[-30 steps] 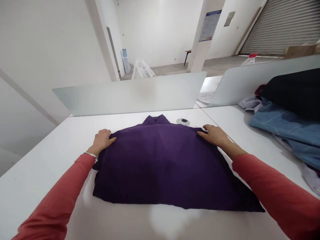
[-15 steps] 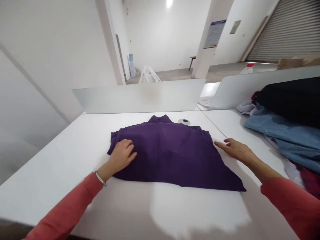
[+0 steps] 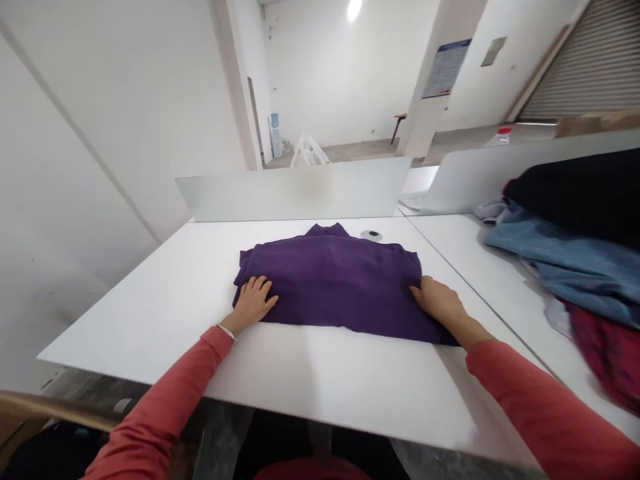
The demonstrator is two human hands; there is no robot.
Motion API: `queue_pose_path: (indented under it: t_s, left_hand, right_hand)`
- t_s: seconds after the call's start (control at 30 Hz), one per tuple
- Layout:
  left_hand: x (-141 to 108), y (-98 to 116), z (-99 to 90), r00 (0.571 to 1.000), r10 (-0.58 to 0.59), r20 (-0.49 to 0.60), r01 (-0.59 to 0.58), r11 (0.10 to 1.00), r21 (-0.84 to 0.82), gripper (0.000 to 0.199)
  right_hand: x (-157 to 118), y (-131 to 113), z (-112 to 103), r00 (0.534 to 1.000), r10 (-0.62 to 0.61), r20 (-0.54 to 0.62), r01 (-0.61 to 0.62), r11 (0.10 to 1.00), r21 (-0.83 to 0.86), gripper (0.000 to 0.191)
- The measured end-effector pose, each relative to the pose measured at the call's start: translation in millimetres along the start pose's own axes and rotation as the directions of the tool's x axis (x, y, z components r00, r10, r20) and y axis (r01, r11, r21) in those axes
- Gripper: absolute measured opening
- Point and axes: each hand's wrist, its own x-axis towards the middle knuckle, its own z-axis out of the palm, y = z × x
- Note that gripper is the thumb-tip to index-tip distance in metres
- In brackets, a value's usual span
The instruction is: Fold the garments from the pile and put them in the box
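Observation:
A dark purple garment (image 3: 340, 280) lies folded on the white table (image 3: 320, 373), its collar sticking out at the far edge. My left hand (image 3: 254, 300) rests flat on the garment's left side, fingers spread. At the right edge of the cloth, my right hand (image 3: 437, 300) is closed on the fabric, with the thumb on top and the other fingers partly hidden. A corner of the cloth extends under my right wrist.
A heap of clothes, with a blue denim piece (image 3: 560, 260) and a black one (image 3: 580, 193), lies at the right. A frosted divider (image 3: 295, 193) stands along the table's far edge. Behind the collar is a round cable grommet (image 3: 371, 235).
My right hand has moved in from beside the garment and closed on its right edge. The garment's near edge is farther from me and its right corner has drawn in. The view has shifted.

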Motion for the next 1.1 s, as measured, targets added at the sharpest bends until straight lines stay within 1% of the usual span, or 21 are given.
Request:
queue_pose_path:
  t_s: [0.1, 0.2, 0.3, 0.37, 0.43, 0.5, 0.57, 0.6, 0.67, 0.7, 0.73, 0.77, 0.8, 0.83, 0.87, 0.9, 0.93, 0.97, 1.0, 1.03, 1.1]
  left_hand:
    - [-2, -10, -2.9, 1.0, 0.017, 0.02, -0.016, 1.0, -0.013, 0.046]
    - [0, -31, -6.2, 0.996, 0.07, 0.058, -0.066, 0.995, -0.079, 0.044]
    - [6, -56, -9.8, 0.985, 0.147, 0.087, -0.137, 0.984, -0.109, 0.039]
    - [11, -70, -13.3, 0.981, 0.163, 0.107, -0.156, 0.985, -0.076, 0.04]
    - [16, -81, -17.9, 0.981, 0.14, 0.133, -0.14, 0.99, -0.01, 0.044]
    - [22, -88, -22.8, 0.982, 0.089, 0.164, -0.101, 0.993, 0.067, 0.046]
    - [29, -90, -27.6, 0.982, 0.024, 0.19, -0.053, 0.987, 0.149, 0.044]
    - [32, -88, -30.1, 0.983, -0.002, 0.182, -0.033, 0.981, 0.191, 0.042]
    - [34, -76, -36.3, 0.993, -0.004, 0.117, -0.025, 0.969, 0.246, 0.041]
    - [32, -64, -40.1, 0.997, 0.031, 0.065, -0.046, 0.97, 0.24, 0.04]
    - [26, -50, -44.2, 0.996, 0.091, 0.01, -0.092, 0.974, 0.205, 0.038]
    - [17, -33, -48.4, 0.985, 0.172, -0.027, -0.167, 0.975, 0.146, 0.038]
    - [4, -13, -52.2, 0.961, 0.27, -0.059, -0.266, 0.962, 0.068, 0.04]
    - [-12, 8, -55.0, 0.922, 0.38, -0.067, -0.382, 0.924, -0.01, 0.044]
    - [-30, 29, -56.5, 0.864, 0.503, -0.034, -0.504, 0.861, -0.076, 0.05]
    - [-49, 50, -56.2, 0.794, 0.608, -0.006, -0.605, 0.788, -0.119, 0.058]
    - [-68, 70, -54.0, 0.727, 0.686, 0.024, -0.677, 0.722, -0.139, 0.065]
    - [-85, 88, -50.0, 0.679, 0.732, 0.055, -0.72, 0.679, -0.142, 0.069]
    - [-99, 105, -44.6, 0.658, 0.749, 0.075, -0.738, 0.662, -0.129, 0.069]
    - [-111, 119, -38.3, 0.656, 0.751, 0.074, -0.744, 0.66, -0.107, 0.065]
    - [-123, 141, -25.3, 0.679, 0.732, 0.061, -0.729, 0.681, -0.059, 0.056]
  right_hand:
    - [-18, -2, -4, 1.0, -0.001, 0.015, 0.001, 0.999, 0.037, 0.028]
    - [-42, 1, -4, 1.0, -0.013, 0.019, 0.011, 0.998, 0.065, 0.027]
    - [-68, 6, 0, 0.999, -0.018, 0.026, 0.013, 0.984, 0.175, 0.031]
    - [-87, 8, 6, 1.0, -0.025, 0.004, 0.023, 0.96, 0.281, 0.032]
    - [-108, 7, 13, 0.998, -0.044, -0.038, 0.055, 0.925, 0.376, 0.03]
    - [-132, 1, 19, 0.995, -0.075, -0.068, 0.098, 0.881, 0.463, 0.028]
    - [-156, -5, 21, 0.992, -0.11, -0.063, 0.127, 0.829, 0.544, 0.028]
    - [-166, -6, 21, 0.99, -0.134, -0.046, 0.135, 0.8, 0.585, 0.027]
    - [-181, -3, 17, 0.981, -0.194, 0.006, 0.141, 0.733, 0.665, 0.026]
    - [-185, 3, 14, 0.975, -0.221, 0.03, 0.138, 0.701, 0.7, 0.026]
    - [-186, 12, 10, 0.972, -0.232, 0.04, 0.131, 0.675, 0.726, 0.025]
    - [-184, 23, 7, 0.976, -0.216, 0.031, 0.123, 0.664, 0.738, 0.025]
    - [-180, 35, 3, 0.985, -0.17, 0.008, 0.11, 0.67, 0.734, 0.025]
    - [-174, 47, -1, 0.995, -0.1, -0.024, 0.087, 0.693, 0.716, 0.026]
    - [-166, 58, -4, 0.998, -0.026, -0.055, 0.057, 0.724, 0.687, 0.026]
    - [-156, 68, -7, 0.996, 0.035, -0.078, 0.024, 0.757, 0.653, 0.026]
    - [-145, 75, -11, 0.994, 0.076, -0.083, -0.009, 0.789, 0.614, 0.027]
    - [-134, 80, -14, 0.993, 0.092, -0.071, -0.035, 0.819, 0.573, 0.028]
    - [-122, 81, -16, 0.995, 0.09, -0.052, -0.049, 0.845, 0.532, 0.031]
    - [-111, 80, -19, 0.997, 0.075, -0.031, -0.05, 0.871, 0.489, 0.034]
    - [-90, 71, -22, 1.0, 0.029, 0.011, -0.031, 0.921, 0.389, 0.042]
